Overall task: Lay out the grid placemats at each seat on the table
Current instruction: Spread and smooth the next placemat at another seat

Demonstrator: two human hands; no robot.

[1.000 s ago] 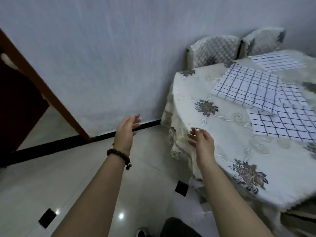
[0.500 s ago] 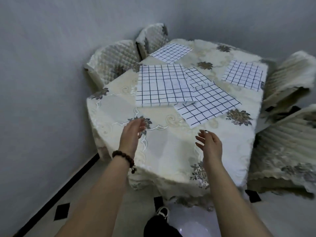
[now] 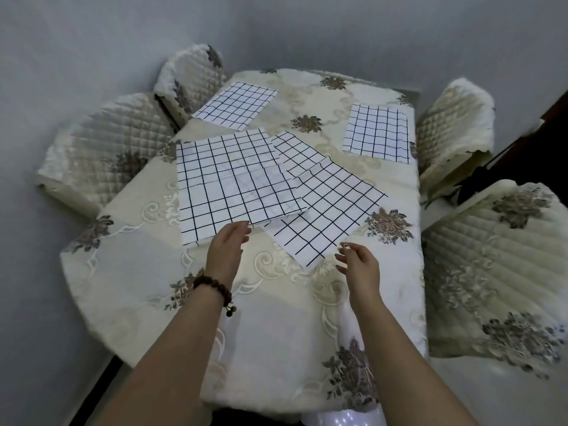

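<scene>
White placemats with a black grid lie on the cream floral tablecloth (image 3: 153, 272). A loose overlapping pile sits mid-table: a big top mat (image 3: 227, 182) on the left and a lower mat (image 3: 325, 216) fanned out to the right. Single mats lie flat at the far left seat (image 3: 236, 105) and the far right seat (image 3: 376, 133). My left hand (image 3: 226, 250), with a bead bracelet, is open, its fingertips at the near edge of the top mat. My right hand (image 3: 356, 265) is open beside the near corner of the lower mat, holding nothing.
Quilted cream chairs stand around the table: two on the left (image 3: 101, 149) (image 3: 187, 75) and two on the right (image 3: 451, 124) (image 3: 504, 265). A grey wall runs close along the left and back. A dark doorway (image 3: 550, 118) shows at the far right.
The view has swung from the wall and floor onto the table. Both hands have reached forward over the cloth to the near edges of the piled mats.
</scene>
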